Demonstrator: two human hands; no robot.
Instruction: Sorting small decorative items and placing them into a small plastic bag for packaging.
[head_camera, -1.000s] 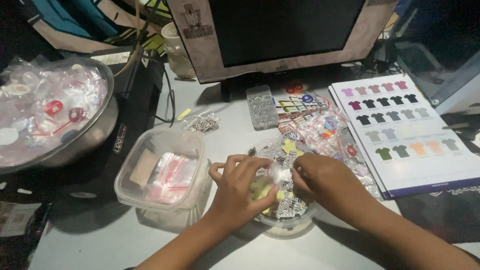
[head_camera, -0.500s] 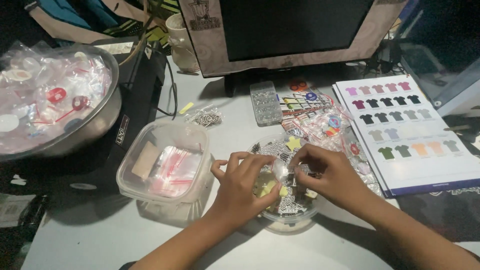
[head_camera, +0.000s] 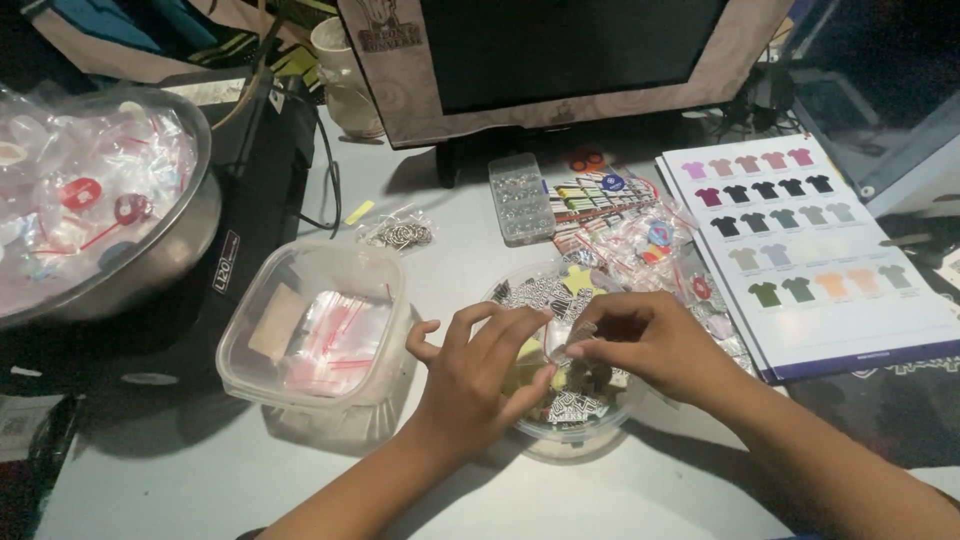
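Clear glossy plastic tub (head_camera: 300, 300) w/ shiny zip bags, nr desk's (head_camera: 200, 480) front edge; desk matt, smooth. Metal bowl (head_camera: 170, 250) at left edge, dull sheen. Glossy paper colour chart (head_camera: 830, 260) at right edge.

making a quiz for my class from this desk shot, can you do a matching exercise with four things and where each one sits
Things:
1. metal bowl
2. shirt colour chart
3. square clear tub
4. round clear container

Places:
A. under both hands, near the middle
B. far left, full of small clear bags
C. right side of the desk, lying flat
D. just left of the left hand, holding red-striped bags

Pairs: 1-B, 2-C, 3-D, 4-A
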